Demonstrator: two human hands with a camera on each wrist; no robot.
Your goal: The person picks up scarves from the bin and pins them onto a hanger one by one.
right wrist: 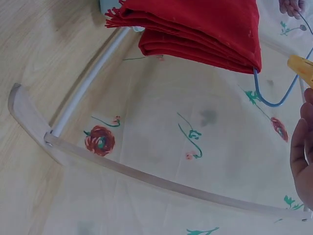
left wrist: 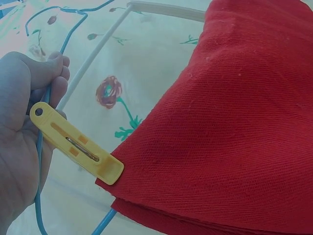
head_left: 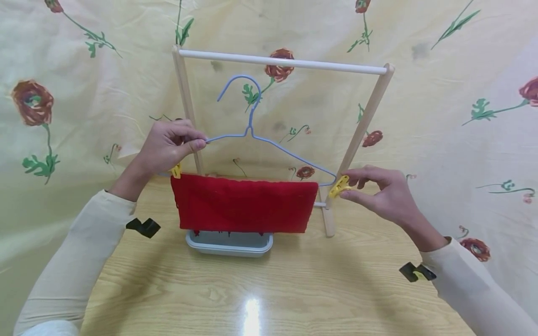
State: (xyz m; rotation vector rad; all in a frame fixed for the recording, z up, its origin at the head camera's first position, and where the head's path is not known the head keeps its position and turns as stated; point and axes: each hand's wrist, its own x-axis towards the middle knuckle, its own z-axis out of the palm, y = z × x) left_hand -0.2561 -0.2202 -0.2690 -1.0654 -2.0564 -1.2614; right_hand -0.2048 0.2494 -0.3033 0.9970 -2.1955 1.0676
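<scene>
My left hand [head_left: 170,144] grips the left shoulder of a blue wire hanger [head_left: 290,153], holding it up with its hook at the top. A folded red cloth [head_left: 245,203] hangs over the hanger's lower bar. One yellow clothespin [left wrist: 78,144] is clipped on the cloth's left end, just below the left hand. My right hand [head_left: 380,191] pinches a second yellow clothespin [head_left: 338,186] between thumb and fingers, beside the hanger's right corner. In the right wrist view this clothespin [right wrist: 302,68] is partly cut off at the frame edge, apart from the cloth.
Behind the hanger stands a wooden rack with a white top rod [head_left: 281,61]. A pale blue-grey tray [head_left: 229,252] sits on the wood-grain table [head_left: 201,294] below the cloth, with red fringe showing over it. Flower-printed fabric [head_left: 105,93] covers the background.
</scene>
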